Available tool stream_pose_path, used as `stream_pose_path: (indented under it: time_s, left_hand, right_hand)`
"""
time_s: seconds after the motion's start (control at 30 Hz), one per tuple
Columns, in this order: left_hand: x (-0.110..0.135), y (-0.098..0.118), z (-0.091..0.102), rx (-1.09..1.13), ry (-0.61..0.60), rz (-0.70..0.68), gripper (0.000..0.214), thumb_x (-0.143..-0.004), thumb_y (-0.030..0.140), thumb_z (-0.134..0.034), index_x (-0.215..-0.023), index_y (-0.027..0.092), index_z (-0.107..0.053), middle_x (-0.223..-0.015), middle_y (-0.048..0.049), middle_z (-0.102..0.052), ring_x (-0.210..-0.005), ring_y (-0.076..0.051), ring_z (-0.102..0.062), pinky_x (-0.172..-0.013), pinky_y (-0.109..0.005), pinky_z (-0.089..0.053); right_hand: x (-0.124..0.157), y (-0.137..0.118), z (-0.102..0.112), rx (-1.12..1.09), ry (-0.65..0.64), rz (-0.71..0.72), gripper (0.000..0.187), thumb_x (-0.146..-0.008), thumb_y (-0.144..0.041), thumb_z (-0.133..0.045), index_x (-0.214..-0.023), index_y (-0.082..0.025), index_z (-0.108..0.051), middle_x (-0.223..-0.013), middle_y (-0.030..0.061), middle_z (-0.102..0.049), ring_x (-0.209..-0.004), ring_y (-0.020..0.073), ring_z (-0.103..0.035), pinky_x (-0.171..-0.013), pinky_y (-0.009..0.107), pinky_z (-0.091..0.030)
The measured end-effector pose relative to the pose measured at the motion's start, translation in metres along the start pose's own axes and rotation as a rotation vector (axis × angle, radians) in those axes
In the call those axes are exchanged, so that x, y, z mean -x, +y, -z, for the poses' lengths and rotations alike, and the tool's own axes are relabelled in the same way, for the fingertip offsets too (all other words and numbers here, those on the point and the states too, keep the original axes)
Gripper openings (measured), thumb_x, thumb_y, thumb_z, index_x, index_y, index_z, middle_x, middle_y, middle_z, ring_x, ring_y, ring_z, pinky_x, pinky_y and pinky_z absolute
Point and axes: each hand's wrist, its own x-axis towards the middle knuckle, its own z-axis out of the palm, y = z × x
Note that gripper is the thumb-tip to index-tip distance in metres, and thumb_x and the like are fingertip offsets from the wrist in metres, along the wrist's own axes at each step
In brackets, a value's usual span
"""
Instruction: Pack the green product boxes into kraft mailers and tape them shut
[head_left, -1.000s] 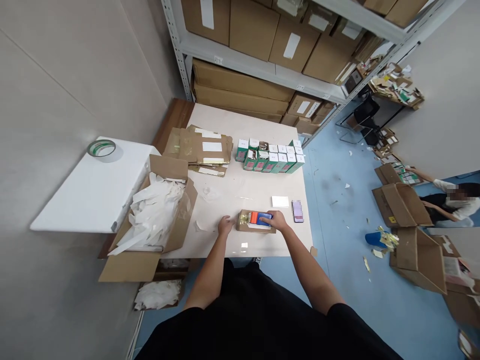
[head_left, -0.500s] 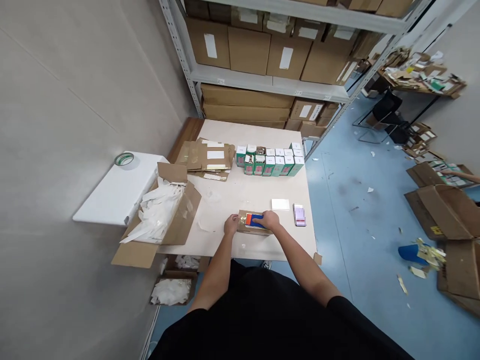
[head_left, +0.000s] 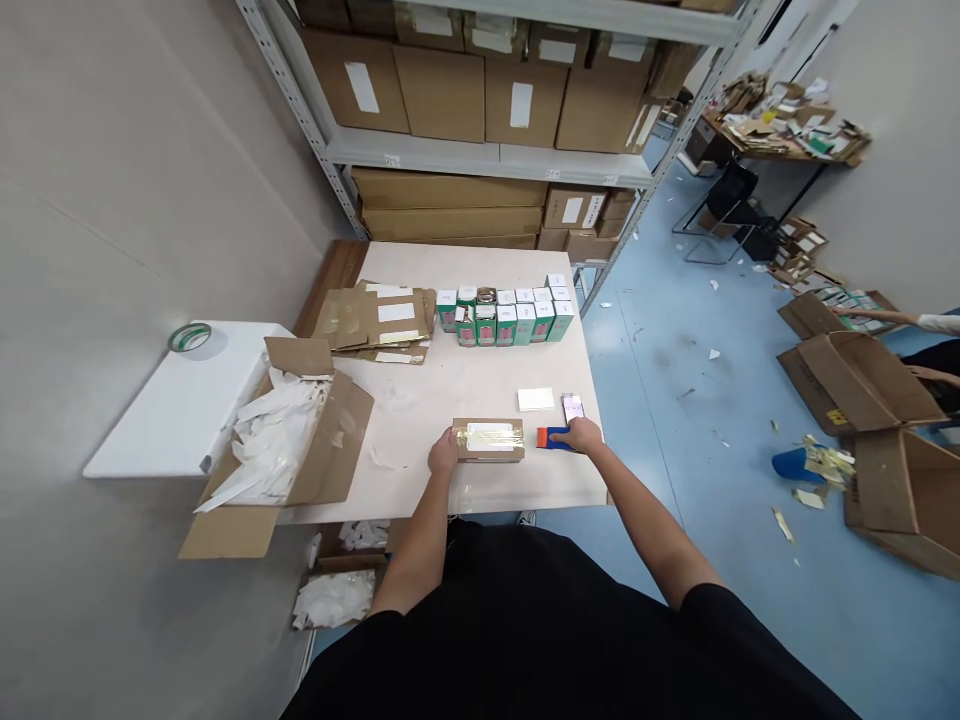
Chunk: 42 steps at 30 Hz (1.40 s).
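Observation:
A small cardboard box [head_left: 488, 456] lies flat near the table's front edge, shiny clear tape [head_left: 491, 437] running along its top over a white label. My left hand [head_left: 443, 452] grips the box's left end. To the right of the box, my right hand [head_left: 583, 436] is closed around a blue tape dispenser [head_left: 556, 438] with an orange end pointing left. The dispenser is apart from the box. Just beyond my right hand lies a phone [head_left: 572, 406] with a lit screen, partly covered by the hand. A white pad or card stack [head_left: 535, 400] lies left of the phone.
Green-and-white small boxes [head_left: 505, 325] stand in rows at the back of the table [head_left: 420, 410]. Flattened cardboard [head_left: 360, 318] is piled left of them. An open carton of white paper [head_left: 352, 440] stands at left; a tape roll [head_left: 190, 337] rests beyond it. Another person's arm [head_left: 874, 314] shows far right.
My right hand has moved the tape dispenser right, off the box toward the phone. Tape now covers the box's top. My left hand still holds the left end. The view has turned slightly right.

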Motion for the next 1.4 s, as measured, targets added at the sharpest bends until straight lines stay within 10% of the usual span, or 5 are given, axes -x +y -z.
stream_pose_path:
  time_s: [0.47, 0.7, 0.87, 1.07, 1.4]
  left_hand:
    - [-0.018, -0.023, 0.023, -0.055, -0.147, -0.013, 0.056, -0.105, 0.055, -0.029, -0.142, 0.031, -0.062, -0.132, -0.0070, -0.072, -0.118, -0.030, -0.066, -0.091, -0.036, -0.050]
    - [-0.049, -0.059, 0.065, 0.020, -0.097, 0.066, 0.040, -0.100, 0.044, -0.046, -0.113, 0.020, -0.076, -0.117, -0.0128, -0.077, -0.115, -0.030, -0.069, -0.093, -0.035, -0.051]
    - [-0.051, -0.055, 0.093, 0.155, -0.026, 0.004, 0.043, -0.100, 0.045, -0.049, -0.128, 0.021, -0.071, -0.129, -0.0092, -0.074, -0.120, -0.024, -0.067, -0.098, -0.029, -0.051]
    - [-0.034, -0.037, 0.115, 0.416, -0.239, -0.232, 0.059, -0.097, 0.064, -0.050, -0.130, 0.020, -0.072, -0.128, -0.0093, -0.074, -0.118, -0.028, -0.068, -0.101, -0.035, -0.051]
    - [-0.028, -0.020, 0.102, 0.218, -0.138, -0.166, 0.049, -0.105, 0.049, -0.037, -0.129, 0.023, -0.071, -0.128, -0.0087, -0.074, -0.118, -0.027, -0.067, -0.098, -0.034, -0.050]
  right_hand:
    - [0.023, -0.050, -0.005, -0.029, -0.037, -0.110, 0.058, -0.079, -0.074, -0.070, -0.089, -0.017, -0.075, -0.095, 0.0138, -0.076, -0.088, 0.0263, -0.072, -0.062, 0.027, -0.043]
    - [0.047, -0.148, 0.004, -0.085, 0.041, 0.011, 0.061, -0.079, -0.080, -0.066, -0.080, -0.020, -0.074, -0.086, 0.0105, -0.077, -0.084, 0.0241, -0.072, -0.059, 0.026, -0.037]
    - [0.059, -0.227, 0.001, -0.060, 0.013, 0.032, 0.061, -0.081, -0.078, -0.065, -0.088, -0.019, -0.077, -0.095, 0.0129, -0.078, -0.089, 0.0253, -0.073, -0.063, 0.026, -0.043]
    - [0.062, -0.295, -0.005, -0.005, 0.037, 0.056, 0.062, -0.083, -0.073, -0.067, -0.102, -0.016, -0.077, -0.107, 0.0180, -0.077, -0.099, 0.0291, -0.073, -0.072, 0.029, -0.050]
    - [0.051, -0.307, 0.013, 0.013, 0.000, 0.109, 0.047, -0.080, -0.059, -0.076, -0.103, -0.017, -0.077, -0.098, 0.0149, -0.078, -0.086, 0.0273, -0.075, -0.066, 0.028, -0.051]
